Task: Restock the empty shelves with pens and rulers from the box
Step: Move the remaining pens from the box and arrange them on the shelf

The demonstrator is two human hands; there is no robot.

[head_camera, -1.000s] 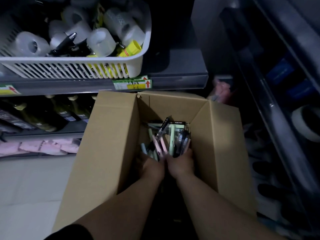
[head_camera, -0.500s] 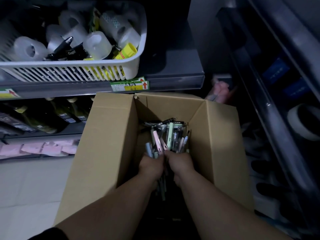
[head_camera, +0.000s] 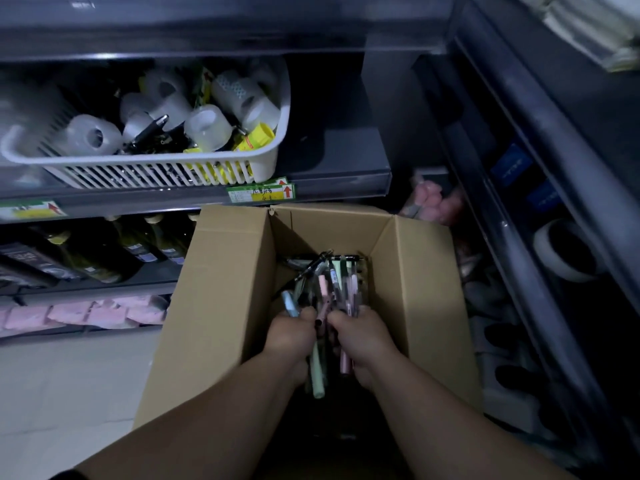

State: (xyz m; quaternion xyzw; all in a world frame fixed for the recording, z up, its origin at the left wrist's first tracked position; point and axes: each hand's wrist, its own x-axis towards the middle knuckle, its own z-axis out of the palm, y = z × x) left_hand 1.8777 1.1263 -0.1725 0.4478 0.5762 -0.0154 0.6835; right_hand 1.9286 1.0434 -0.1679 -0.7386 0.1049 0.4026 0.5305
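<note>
Pens (head_camera: 325,292) stand bundled inside the open cardboard box (head_camera: 221,306) in front of the shelves, with the left hand (head_camera: 294,336) and the right hand (head_camera: 363,337) side by side, each grip curled round the lower part of the bundle. Lift straight up with both grips firm, so that the green pen (head_camera: 318,372) hanging below the hands does not slip out, and clear the box flaps before turning. Bare shelf (head_camera: 339,157) beside the white basket (head_camera: 273,164) appears the nearest free space; no rulers can be made out.
</note>
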